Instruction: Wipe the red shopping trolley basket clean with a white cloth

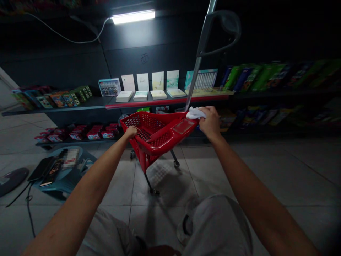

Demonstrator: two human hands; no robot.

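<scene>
A small red plastic shopping cart (160, 145) stands on its wheels on the tiled floor in front of me, tilted in my view. My left hand (131, 132) is closed around the rim of its basket on the left side. In my right hand (211, 121) is a bunched white cloth (195, 113), pressed against the cart's far right corner. Beside that corner a metal pole (195, 71) rises, with a grey loop-shaped handle (220, 32) near the top. The basket's visible inside shows red lattice walls and a grid bottom.
Behind the cart runs a dark shelf (96, 103) with upright books (157, 81), boxes (64, 97) and green packs (255, 76). Red packages (96, 131) line the lower shelf. At left a blue stool (77, 174) carries a black item and trails a cable (29, 206). A tube light (133, 16) glows above.
</scene>
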